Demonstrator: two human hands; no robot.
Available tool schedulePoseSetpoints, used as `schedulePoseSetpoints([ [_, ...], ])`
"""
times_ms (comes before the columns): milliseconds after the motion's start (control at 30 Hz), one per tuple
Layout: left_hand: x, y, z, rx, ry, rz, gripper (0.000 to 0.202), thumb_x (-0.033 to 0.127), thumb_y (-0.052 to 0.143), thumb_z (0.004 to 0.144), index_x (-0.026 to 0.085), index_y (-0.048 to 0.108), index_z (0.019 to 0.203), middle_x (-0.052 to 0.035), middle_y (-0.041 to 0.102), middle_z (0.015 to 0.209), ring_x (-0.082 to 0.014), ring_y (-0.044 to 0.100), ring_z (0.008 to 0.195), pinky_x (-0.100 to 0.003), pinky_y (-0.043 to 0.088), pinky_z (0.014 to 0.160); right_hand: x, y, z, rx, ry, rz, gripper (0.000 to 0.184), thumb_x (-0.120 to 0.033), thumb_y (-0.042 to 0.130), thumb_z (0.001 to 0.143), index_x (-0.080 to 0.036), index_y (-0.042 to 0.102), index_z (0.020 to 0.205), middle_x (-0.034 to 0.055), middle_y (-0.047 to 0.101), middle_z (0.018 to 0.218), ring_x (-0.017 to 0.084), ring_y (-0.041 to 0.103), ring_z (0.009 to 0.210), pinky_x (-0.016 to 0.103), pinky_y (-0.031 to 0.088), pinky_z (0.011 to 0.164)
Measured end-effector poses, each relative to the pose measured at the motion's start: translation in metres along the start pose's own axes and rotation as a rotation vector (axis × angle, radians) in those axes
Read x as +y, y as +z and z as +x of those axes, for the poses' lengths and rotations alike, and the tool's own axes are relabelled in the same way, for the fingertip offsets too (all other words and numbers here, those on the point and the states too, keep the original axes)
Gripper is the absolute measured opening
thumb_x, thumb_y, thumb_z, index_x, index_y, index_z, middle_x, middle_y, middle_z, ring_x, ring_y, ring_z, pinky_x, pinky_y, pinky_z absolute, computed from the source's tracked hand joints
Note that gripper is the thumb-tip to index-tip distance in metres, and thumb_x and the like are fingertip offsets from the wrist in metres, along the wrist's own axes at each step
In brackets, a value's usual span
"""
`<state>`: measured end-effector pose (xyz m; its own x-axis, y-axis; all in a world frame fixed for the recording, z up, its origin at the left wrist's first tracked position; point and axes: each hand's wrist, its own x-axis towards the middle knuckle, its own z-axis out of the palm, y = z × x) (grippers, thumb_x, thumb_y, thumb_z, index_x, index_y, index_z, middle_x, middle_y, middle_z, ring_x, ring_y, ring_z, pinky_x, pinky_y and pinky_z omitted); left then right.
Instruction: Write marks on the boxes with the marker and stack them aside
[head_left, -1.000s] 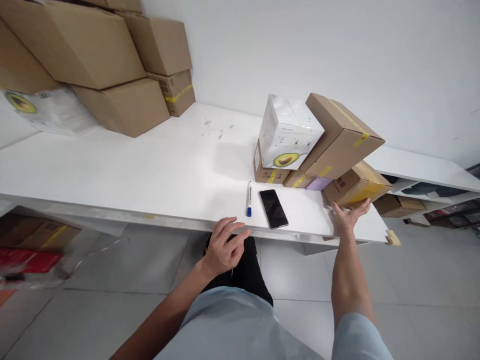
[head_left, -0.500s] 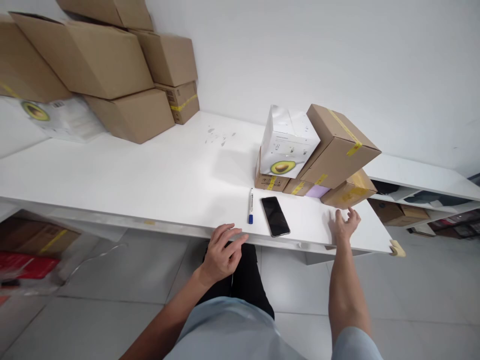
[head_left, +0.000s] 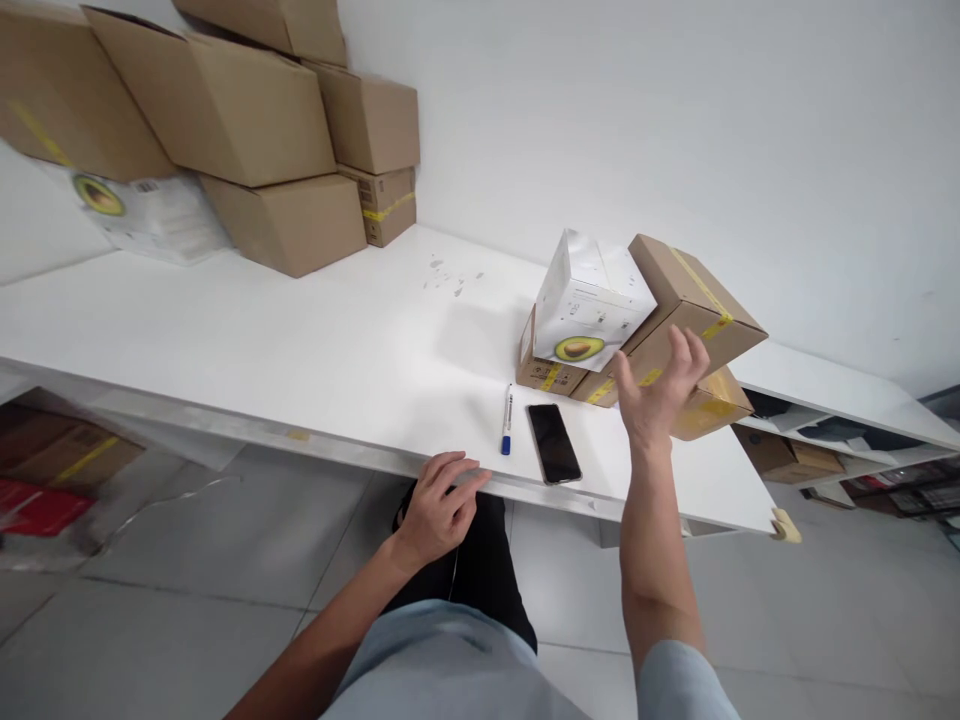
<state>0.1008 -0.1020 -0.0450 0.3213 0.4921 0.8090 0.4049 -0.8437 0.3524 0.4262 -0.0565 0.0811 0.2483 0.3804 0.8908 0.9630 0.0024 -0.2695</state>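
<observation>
My left hand (head_left: 441, 503) hovers at the table's front edge, fingers loosely bent and apart, holding nothing. My right hand (head_left: 660, 388) is raised in front of the stacked boxes with thumb and fingers spread; whether it touches one I cannot tell. Behind it a large cardboard box (head_left: 694, 287) with yellow tape leans at a tilt beside a white box with an avocado picture (head_left: 592, 300). Below them sit smaller cardboard boxes, one at the right (head_left: 712, 405) partly hidden by my hand. A blue-capped marker (head_left: 507, 420) and a black phone (head_left: 554, 443) lie between my hands.
More cardboard boxes (head_left: 262, 130) are piled at the back left of the white table (head_left: 337, 330), over a white avocado-print package (head_left: 161, 215). A low white shelf (head_left: 847, 390) holding boxes stands at the right. Red and brown packages (head_left: 41, 507) lie below at the left.
My right hand has risen from the table near the lower right box, moving up and left to the front of the large box. My left hand has barely moved. The view has shifted slightly.
</observation>
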Motion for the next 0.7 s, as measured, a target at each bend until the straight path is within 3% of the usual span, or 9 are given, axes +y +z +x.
schedulePoseSetpoints([
  [67, 0.002, 0.0, -0.001, 0.003, 0.003, 0.003, 0.042, -0.002, 0.055, 0.081, 0.021, 0.067, 0.115, -0.0087, 0.07, 0.105, -0.0252, 0.065, 0.108, -0.044, 0.06, 0.091, -0.026, 0.01, 0.023, -0.098, -0.142, -0.068, 0.074, -0.061, 0.064, 0.084, -0.02, 0.044, 0.142, 0.0212, 0.036, 0.147, 0.038, 0.038, 0.142, 0.061, 0.04, 0.11],
  [167, 0.005, 0.002, -0.001, 0.023, 0.011, -0.005, 0.042, -0.003, 0.054, 0.08, 0.02, 0.067, 0.113, -0.0087, 0.07, 0.105, -0.0249, 0.064, 0.108, -0.043, 0.059, 0.091, -0.053, 0.037, 0.046, -0.245, -0.182, -0.195, 0.078, -0.067, 0.059, 0.085, -0.021, 0.044, 0.145, 0.0224, 0.022, 0.158, 0.046, 0.02, 0.149, 0.072, 0.03, 0.111],
  [300, -0.004, 0.008, 0.011, 0.046, -0.06, -0.062, 0.039, 0.004, 0.055, 0.085, 0.022, 0.069, 0.116, -0.0085, 0.071, 0.108, -0.0241, 0.064, 0.109, -0.043, 0.058, 0.093, -0.069, 0.065, 0.054, -0.352, -0.106, -0.269, 0.072, -0.069, 0.05, 0.09, -0.02, 0.046, 0.143, 0.0239, 0.034, 0.153, 0.048, 0.022, 0.146, 0.079, 0.025, 0.106],
  [367, -0.017, 0.013, 0.027, 0.049, -0.204, -0.159, 0.031, 0.015, 0.057, 0.09, 0.023, 0.07, 0.117, -0.009, 0.072, 0.11, -0.0236, 0.065, 0.108, -0.043, 0.057, 0.095, -0.071, 0.068, 0.051, -0.359, -0.091, -0.255, 0.066, -0.07, 0.048, 0.09, -0.022, 0.052, 0.136, 0.0216, 0.041, 0.146, 0.046, 0.028, 0.142, 0.079, 0.025, 0.104],
  [433, -0.034, 0.02, 0.053, 0.021, -0.452, -0.355, 0.029, 0.031, 0.058, 0.094, 0.024, 0.07, 0.119, -0.0098, 0.071, 0.117, -0.0244, 0.066, 0.113, -0.044, 0.054, 0.1, -0.072, 0.064, 0.048, -0.338, -0.086, -0.215, 0.062, -0.072, 0.049, 0.089, -0.024, 0.058, 0.126, 0.019, 0.046, 0.138, 0.042, 0.033, 0.137, 0.075, 0.03, 0.103],
  [500, -0.048, 0.03, 0.086, -0.053, -0.733, -0.613, 0.044, 0.049, 0.06, 0.093, 0.026, 0.066, 0.13, -0.011, 0.068, 0.128, -0.0259, 0.066, 0.115, -0.045, 0.053, 0.101, -0.07, 0.059, 0.043, -0.297, -0.1, -0.163, 0.058, -0.072, 0.051, 0.088, -0.023, 0.062, 0.118, 0.0175, 0.048, 0.133, 0.04, 0.037, 0.133, 0.068, 0.035, 0.103],
  [600, -0.055, 0.051, 0.138, -0.152, -1.053, -0.961, 0.069, 0.067, 0.061, 0.087, 0.036, 0.049, 0.148, -0.0127, 0.055, 0.149, -0.0312, 0.064, 0.121, -0.051, 0.05, 0.102, -0.067, 0.051, 0.032, -0.231, -0.17, -0.102, 0.051, -0.068, 0.055, 0.088, -0.024, 0.065, 0.112, 0.0154, 0.049, 0.128, 0.037, 0.04, 0.13, 0.062, 0.037, 0.104],
  [700, -0.047, 0.073, 0.172, -0.143, -1.173, -1.33, 0.072, 0.076, 0.049, 0.088, 0.041, 0.044, 0.15, -0.0106, 0.053, 0.151, -0.0299, 0.07, 0.109, -0.048, 0.054, 0.093, -0.068, 0.046, 0.013, -0.195, -0.29, -0.021, 0.04, -0.059, 0.063, 0.087, -0.026, 0.068, 0.108, 0.0132, 0.051, 0.128, 0.036, 0.041, 0.13, 0.059, 0.034, 0.107],
])
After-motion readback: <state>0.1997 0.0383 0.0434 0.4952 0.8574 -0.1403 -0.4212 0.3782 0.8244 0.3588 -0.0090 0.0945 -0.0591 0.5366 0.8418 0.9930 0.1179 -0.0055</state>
